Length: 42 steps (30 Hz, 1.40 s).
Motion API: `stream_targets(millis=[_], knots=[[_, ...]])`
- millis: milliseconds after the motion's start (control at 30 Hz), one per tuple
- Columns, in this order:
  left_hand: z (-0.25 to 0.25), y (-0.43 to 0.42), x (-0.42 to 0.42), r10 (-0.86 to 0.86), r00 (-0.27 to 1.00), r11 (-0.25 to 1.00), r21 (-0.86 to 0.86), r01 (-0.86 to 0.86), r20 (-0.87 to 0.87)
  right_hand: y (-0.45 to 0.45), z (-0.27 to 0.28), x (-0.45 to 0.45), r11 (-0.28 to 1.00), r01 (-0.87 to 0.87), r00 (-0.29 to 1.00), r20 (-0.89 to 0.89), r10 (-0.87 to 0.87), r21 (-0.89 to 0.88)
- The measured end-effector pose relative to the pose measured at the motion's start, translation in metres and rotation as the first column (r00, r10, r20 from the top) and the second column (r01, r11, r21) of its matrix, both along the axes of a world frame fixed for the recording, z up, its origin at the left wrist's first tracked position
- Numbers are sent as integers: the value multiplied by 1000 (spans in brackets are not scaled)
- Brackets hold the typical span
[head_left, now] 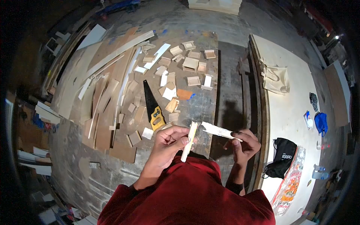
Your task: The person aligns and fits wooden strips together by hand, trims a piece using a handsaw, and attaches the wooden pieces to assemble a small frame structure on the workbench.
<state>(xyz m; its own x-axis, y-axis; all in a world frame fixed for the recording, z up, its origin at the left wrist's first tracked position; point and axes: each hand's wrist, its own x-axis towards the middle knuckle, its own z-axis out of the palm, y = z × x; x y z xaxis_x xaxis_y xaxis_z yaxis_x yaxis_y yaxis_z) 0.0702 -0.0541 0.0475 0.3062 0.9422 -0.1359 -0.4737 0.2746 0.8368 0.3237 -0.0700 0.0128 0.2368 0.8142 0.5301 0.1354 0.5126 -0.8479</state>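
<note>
My left hand (pixel 168 147) is closed on a narrow wooden piece (pixel 189 142), held nearly upright in front of my red garment. Between the thumb and fingers of my right hand (pixel 244 145) is the right end of a whitish strip (pixel 217 130) with rough edges. The strip's left end comes close to the top of the wooden piece, with a small gap between them. A handsaw (pixel 156 119) with a black blade and yellow handle lies on the work surface, just beyond my left hand.
Several small wooden boxes (pixel 190 64) and offcuts lie across the worktable (pixel 204 108). Long boards (pixel 108 93) are at the left. On the pale table (pixel 296 112) at the right are a cloth bag (pixel 276 79), a black drawstring bag (pixel 282 157) and a blue item (pixel 321 123).
</note>
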Motion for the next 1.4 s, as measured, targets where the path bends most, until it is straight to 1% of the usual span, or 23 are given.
stream_targets(millis=[67, 100, 167, 267, 333, 400, 433, 500, 533, 633, 667, 700, 733, 767, 833, 867, 933, 1033, 1067, 1167, 1200, 1267, 1400], knots=[[2, -2, -1, -9, 1000, 1000, -8, 9, 18, -1, 0, -4, 1000, -24, 993, -114, 25, 15], [4, -3, -2, -22, 999, 1000, -16, 22, 34, 0, 2, -6, 1000, -27, 993, -113, 28, 15], [4, -5, -2, -23, 999, 1000, -9, 23, 50, 2, 5, -8, 996, -88, 996, 30, 89, -30], [5, -6, -3, -24, 996, 1000, 5, 23, 81, 4, 4, -9, 995, -97, 992, 77, 97, 6], [6, -8, -5, -14, 995, 1000, 6, 14, 97, 2, 5, -9, 992, -125, 991, 54, 124, 14], [5, -10, -5, 16, 999, 1000, -28, -14, 46, -2, 2, -11, 985, -170, 978, -127, 168, -10], [5, -11, -4, 18, 999, 999, -30, -16, 47, -2, 1, -11, 985, -172, 977, -126, 169, -12], [6, -12, -2, 38, 999, 998, -52, -37, 29, -1, 2, -14, 980, -198, 962, -187, 200, 26], [6, -13, -2, 38, 999, 998, -54, -37, 30, -1, 3, -15, 980, -198, 962, -187, 199, 24], [6, -14, -2, 31, 999, 998, -47, -30, 29, 3, 4, -15, 979, -204, 978, 35, 205, -30], [4, -13, -5, 11, 996, 1000, -25, -9, 86, 5, 2, -12, 977, -210, 977, 36, 211, -28], [2, -13, -7, -9, 990, 1000, -2, 9, 143, 6, 1, -9, 984, -174, 983, 54, 176, -29], [2, -13, -9, -3, 990, 1000, 0, 3, 144, 6, 1, -9, 990, -138, 988, 72, 139, -30], [1, -13, -9, -5, 989, 1000, -3, 6, 149, 5, 1, -9, 989, -142, 987, 73, 144, -30], [1, -12, -9, -10, 988, 1000, -7, 11, 155, 2, 5, -12, 981, -189, 973, -148, 180, -51], [1, -13, -8, -2, 990, 1000, -2, 2, 143, 1, 6, -13, 981, -187, 973, -147, 177, -54], [0, -14, -7, 1, 991, 1000, -1, -1, 131, 2, 7, -13, 984, -178, 984, -5, 178, -30], [1, -13, -6, -8, 989, 1000, -9, 10, 150, 7, 4, -14, 977, -210, 977, 29, 211, -38], [1, -12, -6, 1, 987, 1000, -20, 2, 161, 9, 4, -13, 977, -213, 976, 30, 214, -33], [-1, -11, -7, 26, 985, 999, -51, -17, 173, 8, 3, -9, 966, -250, 966, -87, 244, -65], [-1, -11, -5, 36, 984, 997, -66, -25, 173, 9, 2, -9, 966, -249, 966, -85, 243, -67], [-1, -10, -3, 27, 983, 998, -67, -15, 182, 11, 0, -9, 965, -261, 954, -155, 256, -13], [-5, -10, -3, 2, 985, 999, -45, 6, 173, 16, 5, -14, 956, -289, 955, -90, 284, -51]])
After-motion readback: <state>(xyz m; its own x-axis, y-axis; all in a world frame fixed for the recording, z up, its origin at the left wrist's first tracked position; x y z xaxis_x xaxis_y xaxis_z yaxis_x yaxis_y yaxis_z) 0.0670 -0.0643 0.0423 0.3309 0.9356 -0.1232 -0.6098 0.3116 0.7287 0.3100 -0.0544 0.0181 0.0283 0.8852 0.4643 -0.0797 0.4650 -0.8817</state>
